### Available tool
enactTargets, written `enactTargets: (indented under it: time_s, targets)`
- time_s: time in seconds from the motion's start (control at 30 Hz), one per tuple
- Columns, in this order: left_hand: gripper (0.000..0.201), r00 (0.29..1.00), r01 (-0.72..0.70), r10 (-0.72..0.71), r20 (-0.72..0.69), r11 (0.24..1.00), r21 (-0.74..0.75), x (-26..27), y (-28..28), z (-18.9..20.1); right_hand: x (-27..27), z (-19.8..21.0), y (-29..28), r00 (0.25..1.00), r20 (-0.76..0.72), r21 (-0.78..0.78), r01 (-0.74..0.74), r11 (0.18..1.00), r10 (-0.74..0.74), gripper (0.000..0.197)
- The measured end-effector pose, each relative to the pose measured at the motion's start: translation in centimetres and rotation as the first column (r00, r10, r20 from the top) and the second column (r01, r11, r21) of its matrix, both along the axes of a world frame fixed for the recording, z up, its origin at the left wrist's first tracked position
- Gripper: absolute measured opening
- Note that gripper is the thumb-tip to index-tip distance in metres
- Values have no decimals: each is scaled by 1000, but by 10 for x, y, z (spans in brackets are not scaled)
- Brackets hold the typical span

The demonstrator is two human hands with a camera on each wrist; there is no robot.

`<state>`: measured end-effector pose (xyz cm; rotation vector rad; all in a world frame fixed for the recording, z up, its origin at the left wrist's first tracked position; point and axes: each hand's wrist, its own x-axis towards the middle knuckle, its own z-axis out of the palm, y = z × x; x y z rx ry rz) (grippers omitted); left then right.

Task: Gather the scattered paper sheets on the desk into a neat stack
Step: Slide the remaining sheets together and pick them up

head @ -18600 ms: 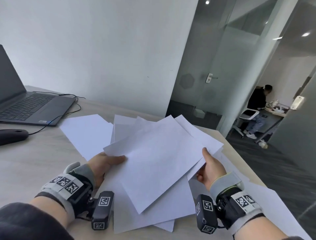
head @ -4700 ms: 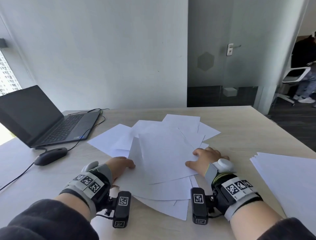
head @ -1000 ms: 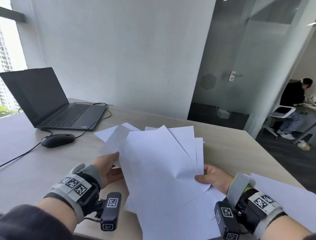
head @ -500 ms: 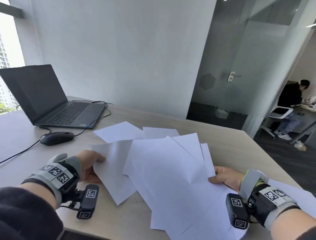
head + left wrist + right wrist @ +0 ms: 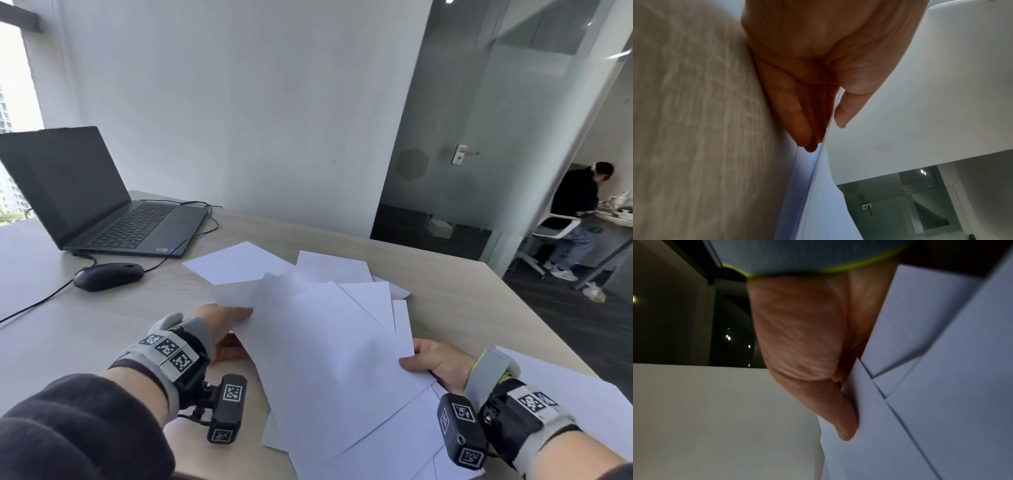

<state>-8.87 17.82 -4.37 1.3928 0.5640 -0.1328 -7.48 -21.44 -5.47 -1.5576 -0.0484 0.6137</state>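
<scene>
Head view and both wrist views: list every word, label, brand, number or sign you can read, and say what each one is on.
No text can be read in any view.
Paper sheets: blank, nothing printed on the faces that show.
Laptop: key legends and a small sticker by the keyboard, too small to read.
Wrist bands of the left hand and right hand: black and white square marker patterns, no letters or numbers.
Wrist views: no text.

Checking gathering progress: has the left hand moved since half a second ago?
Yes. The left hand has moved right, away from the mouse, back to the fanned sheets.
</scene>
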Motion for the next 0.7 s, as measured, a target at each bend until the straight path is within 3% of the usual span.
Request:
enactTargets:
  time_s: [0.1,0.43,0.63,0.7]
  targets:
    - [25,1000,-19,19,-18,999,41,4,4,3,-4,1,1,999,-10,-21,-35,999,34,85]
    - [32,991,62,-42,-130,985,159,1,62,15,-2,4,-22,998,-55,-16,21,1000,-22,87]
    - [34,970,186,-148,-195,963,194,-2,42,18,-2,5,-9,999,-48,-73,9,997,-12,89]
    - [32,966,210,-176,-188,960,183,-1,32,17,-2,4,-5,999,-43,-103,23,994,-28,82]
